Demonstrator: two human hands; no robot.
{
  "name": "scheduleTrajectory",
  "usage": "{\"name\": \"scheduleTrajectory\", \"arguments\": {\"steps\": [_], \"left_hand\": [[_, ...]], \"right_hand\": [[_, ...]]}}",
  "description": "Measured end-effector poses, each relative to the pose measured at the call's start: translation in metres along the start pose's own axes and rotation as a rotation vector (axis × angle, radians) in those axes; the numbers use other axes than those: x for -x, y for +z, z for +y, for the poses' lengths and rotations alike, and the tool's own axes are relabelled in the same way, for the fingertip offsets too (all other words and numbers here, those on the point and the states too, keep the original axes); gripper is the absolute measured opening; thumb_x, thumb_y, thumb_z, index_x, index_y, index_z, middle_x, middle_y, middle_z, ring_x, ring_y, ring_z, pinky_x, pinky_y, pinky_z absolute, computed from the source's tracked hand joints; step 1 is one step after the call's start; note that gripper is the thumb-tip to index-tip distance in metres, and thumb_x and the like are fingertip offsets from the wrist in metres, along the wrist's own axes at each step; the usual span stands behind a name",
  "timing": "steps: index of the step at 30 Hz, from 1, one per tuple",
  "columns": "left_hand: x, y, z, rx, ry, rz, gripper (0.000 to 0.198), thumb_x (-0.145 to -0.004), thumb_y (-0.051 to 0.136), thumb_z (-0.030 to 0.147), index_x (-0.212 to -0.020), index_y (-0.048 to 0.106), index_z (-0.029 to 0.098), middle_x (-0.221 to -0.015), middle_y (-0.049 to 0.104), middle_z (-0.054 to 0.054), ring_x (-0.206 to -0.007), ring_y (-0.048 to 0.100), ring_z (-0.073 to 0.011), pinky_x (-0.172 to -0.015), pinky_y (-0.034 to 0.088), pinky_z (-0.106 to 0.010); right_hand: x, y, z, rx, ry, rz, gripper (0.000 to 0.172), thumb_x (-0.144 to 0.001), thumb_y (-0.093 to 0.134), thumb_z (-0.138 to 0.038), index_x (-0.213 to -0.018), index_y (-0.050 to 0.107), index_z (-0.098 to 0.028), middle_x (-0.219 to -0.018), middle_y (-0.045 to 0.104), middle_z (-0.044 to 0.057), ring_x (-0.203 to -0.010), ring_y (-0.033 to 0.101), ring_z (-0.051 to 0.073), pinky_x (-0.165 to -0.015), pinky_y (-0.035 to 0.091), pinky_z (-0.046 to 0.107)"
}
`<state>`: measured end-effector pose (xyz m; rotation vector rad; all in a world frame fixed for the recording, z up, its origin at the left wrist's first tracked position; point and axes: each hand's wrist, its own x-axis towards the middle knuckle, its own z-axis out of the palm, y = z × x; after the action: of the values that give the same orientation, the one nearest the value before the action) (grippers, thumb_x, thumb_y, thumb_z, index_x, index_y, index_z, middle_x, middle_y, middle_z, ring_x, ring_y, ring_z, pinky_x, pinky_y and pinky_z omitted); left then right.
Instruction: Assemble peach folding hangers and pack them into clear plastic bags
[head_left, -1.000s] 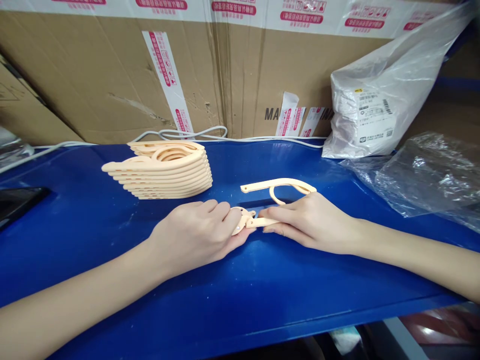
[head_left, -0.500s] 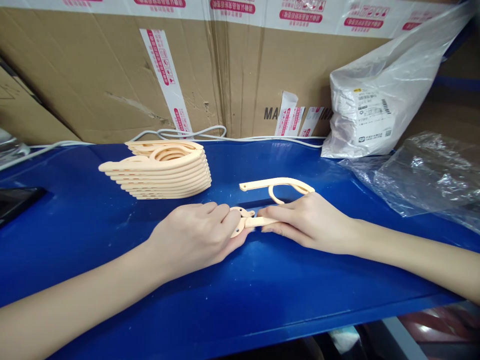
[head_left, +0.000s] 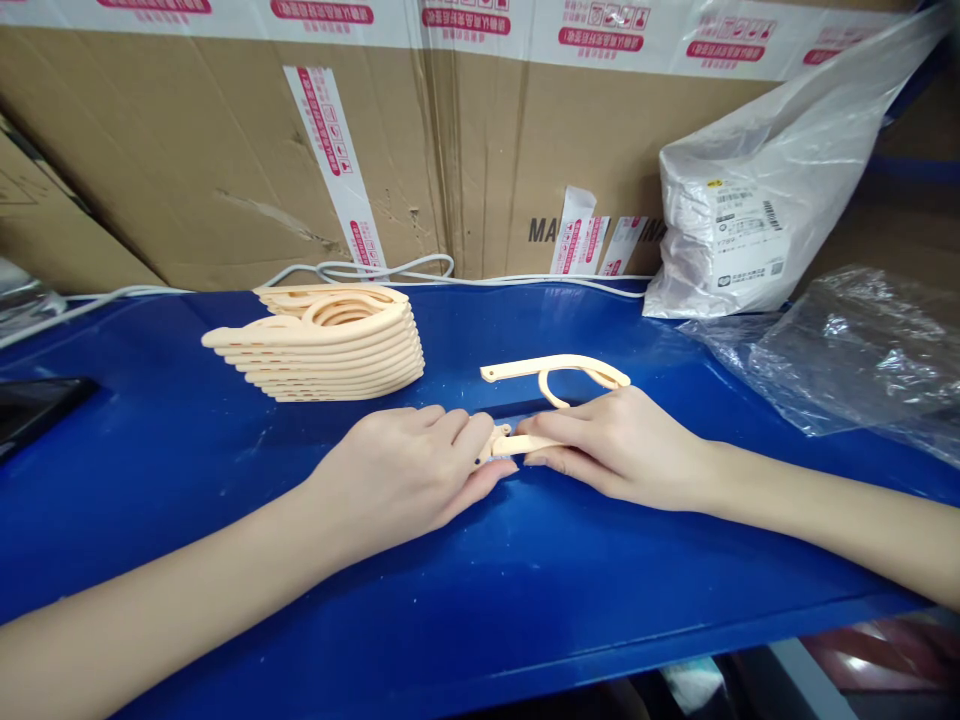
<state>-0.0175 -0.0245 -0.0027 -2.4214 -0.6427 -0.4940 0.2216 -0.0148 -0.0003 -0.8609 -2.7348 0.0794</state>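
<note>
A cream plastic folding hanger (head_left: pixel 559 367) lies between my two hands, just above the blue tabletop (head_left: pixel 480 580). My left hand (head_left: pixel 420 460) is closed over its round central joint, the thumb stretched along the near side. Most of that joint is hidden under the fingers; only a small knob and a hole show. My right hand (head_left: pixel 615 445) pinches a flat bar of the hanger between thumb and fingers. Beyond the right knuckles, another arm with a curved loop sticks out to the left. Left of it stands a neat stack of matching folded hangers (head_left: pixel 337 355).
A big cardboard box (head_left: pixel 495 150) walls off the back, with a white cable (head_left: pixel 375 270) along its foot. At right are a white labelled bag (head_left: pixel 720 230) and crumpled clear plastic (head_left: pixel 870 350). A black flat object (head_left: pixel 45 410) lies at the left edge.
My left hand has slid slightly to the right and covers more of the hanger's joint. My right hand stays nearly in place. The view has shifted a little.
</note>
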Motion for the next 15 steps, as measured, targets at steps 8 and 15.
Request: {"name": "scheduleTrajectory", "arguments": {"steps": [8, 15], "left_hand": [[0.001, -0.002, 0.004, 0.214, -0.073, -0.02, 0.034, -0.106, 0.028, 0.024, -0.084, 0.053, 0.017, -0.064, 0.06, 0.002, -0.052, 0.06, -0.0144, -0.047, 0.037, -0.027], [0.002, -0.005, 0.007, 0.301, -0.197, -0.115, 0.035, -0.106, 0.028, 0.029, -0.088, 0.056, 0.016, -0.061, 0.059, 0.003, -0.049, 0.06, -0.0139, -0.043, 0.034, -0.026]], "right_hand": [[0.0, -0.004, -0.002, 0.072, -0.118, 0.062, 0.04, -0.103, 0.039, -0.04, -0.122, 0.063, -0.015, -0.094, 0.074, 0.007, -0.073, 0.068, 0.017, -0.066, 0.05, 0.029], [-0.001, -0.014, 0.006, 0.146, -0.12, 0.303, 0.028, -0.1, 0.046, -0.034, -0.102, 0.069, -0.018, -0.099, 0.071, 0.009, -0.088, 0.062, 0.02, -0.078, 0.051, 0.036]]}}
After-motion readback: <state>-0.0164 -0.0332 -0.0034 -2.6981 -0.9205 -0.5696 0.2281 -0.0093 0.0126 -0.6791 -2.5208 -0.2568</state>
